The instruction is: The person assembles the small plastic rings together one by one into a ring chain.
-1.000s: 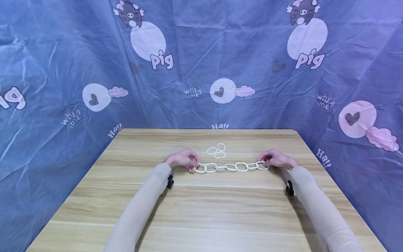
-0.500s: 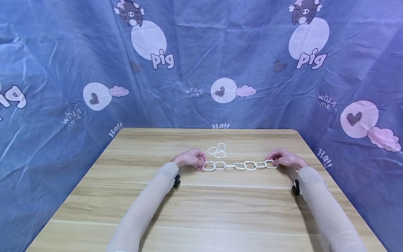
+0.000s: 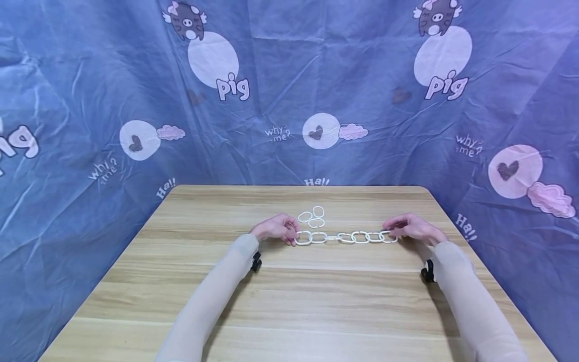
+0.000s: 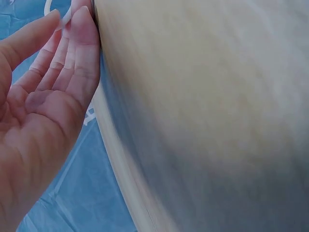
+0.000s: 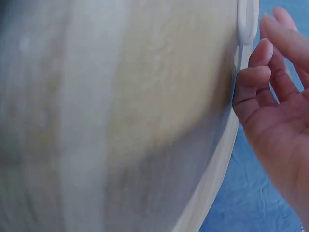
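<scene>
A chain of several white plastic oval links [image 3: 318, 238] stretches sideways across the wooden table [image 3: 289, 306], nearly straight. At its left end my left hand [image 3: 277, 228] pinches the end link. In the left wrist view, part of a white link [image 4: 65, 20] shows between the thumb and fingers of that hand [image 4: 46, 96]. Over the right end link, my right hand [image 3: 415, 229] has its fingertips. From the right wrist, a white link [image 5: 247, 36] appears just beside the thumb and bent fingers of my right hand [image 5: 280, 101]; whether they grip it is unclear.
Three loose white links [image 3: 315, 222] lie grouped together behind the chain. Blue cloth [image 3: 253, 141] printed with pigs and words hangs behind the table and along both sides. Black wrist straps [image 3: 256, 262] show at the sleeves.
Over the last second both hands and the chain have shifted to the right, mostly in the first half. Since then they have hardly moved. The three loose links stayed where they were.
</scene>
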Action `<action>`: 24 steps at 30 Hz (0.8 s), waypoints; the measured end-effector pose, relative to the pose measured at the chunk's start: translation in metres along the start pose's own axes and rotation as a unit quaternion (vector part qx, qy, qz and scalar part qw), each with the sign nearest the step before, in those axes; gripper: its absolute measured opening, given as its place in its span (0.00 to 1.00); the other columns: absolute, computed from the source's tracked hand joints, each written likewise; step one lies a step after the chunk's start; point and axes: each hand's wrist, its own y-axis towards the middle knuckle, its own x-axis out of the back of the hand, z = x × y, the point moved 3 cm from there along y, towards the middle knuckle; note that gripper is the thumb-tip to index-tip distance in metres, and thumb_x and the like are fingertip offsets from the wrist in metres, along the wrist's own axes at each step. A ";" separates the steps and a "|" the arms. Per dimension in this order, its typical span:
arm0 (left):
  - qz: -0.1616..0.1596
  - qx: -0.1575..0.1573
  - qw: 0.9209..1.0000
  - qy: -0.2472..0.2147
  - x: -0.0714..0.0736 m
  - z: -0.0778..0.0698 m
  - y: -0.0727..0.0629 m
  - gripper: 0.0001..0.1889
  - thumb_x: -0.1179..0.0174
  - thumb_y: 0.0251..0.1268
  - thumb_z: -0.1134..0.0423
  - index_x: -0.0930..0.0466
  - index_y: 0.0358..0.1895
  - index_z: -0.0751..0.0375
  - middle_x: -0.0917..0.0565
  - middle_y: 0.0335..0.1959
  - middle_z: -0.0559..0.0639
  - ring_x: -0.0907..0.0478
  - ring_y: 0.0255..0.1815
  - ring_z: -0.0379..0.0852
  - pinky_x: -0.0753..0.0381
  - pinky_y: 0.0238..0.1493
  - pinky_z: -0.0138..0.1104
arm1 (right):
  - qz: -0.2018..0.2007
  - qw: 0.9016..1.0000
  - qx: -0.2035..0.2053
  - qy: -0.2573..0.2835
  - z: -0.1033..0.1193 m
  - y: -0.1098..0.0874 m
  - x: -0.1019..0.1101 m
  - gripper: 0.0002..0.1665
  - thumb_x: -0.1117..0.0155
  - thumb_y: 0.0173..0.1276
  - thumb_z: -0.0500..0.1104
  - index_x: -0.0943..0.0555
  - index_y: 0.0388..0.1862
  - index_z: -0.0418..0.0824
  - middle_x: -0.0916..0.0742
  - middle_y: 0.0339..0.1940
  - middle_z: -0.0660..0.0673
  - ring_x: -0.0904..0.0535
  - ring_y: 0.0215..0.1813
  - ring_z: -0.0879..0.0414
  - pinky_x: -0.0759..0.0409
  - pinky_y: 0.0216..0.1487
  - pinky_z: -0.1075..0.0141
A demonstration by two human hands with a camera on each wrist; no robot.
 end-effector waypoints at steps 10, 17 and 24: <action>0.005 -0.008 1.000 -0.028 -0.001 0.000 0.002 0.12 0.44 0.63 0.79 0.27 0.49 0.78 0.15 0.34 0.62 0.15 0.30 0.48 0.12 0.41 0.39 | 0.006 0.999 0.005 0.032 0.020 0.010 -0.015 0.29 0.32 0.65 0.41 0.25 0.61 0.28 0.19 0.59 0.29 0.19 0.47 0.63 0.20 0.49 0.72; 0.003 -0.012 0.999 -0.032 -0.003 -0.002 0.003 0.12 0.43 0.62 0.79 0.27 0.49 0.77 0.15 0.34 0.63 0.15 0.30 0.48 0.12 0.41 0.39 | 0.034 0.998 0.005 0.052 0.043 0.028 -0.041 0.29 0.31 0.65 0.45 0.23 0.60 0.30 0.17 0.57 0.32 0.18 0.45 0.60 0.18 0.46 0.67; -0.003 -0.011 0.999 -0.031 -0.003 -0.001 0.003 0.11 0.42 0.62 0.78 0.26 0.47 0.76 0.15 0.34 0.63 0.14 0.31 0.49 0.12 0.41 0.40 | 0.072 0.996 0.038 0.037 0.077 0.045 -0.077 0.26 0.34 0.68 0.43 0.23 0.60 0.31 0.16 0.56 0.33 0.18 0.50 0.57 0.19 0.51 0.67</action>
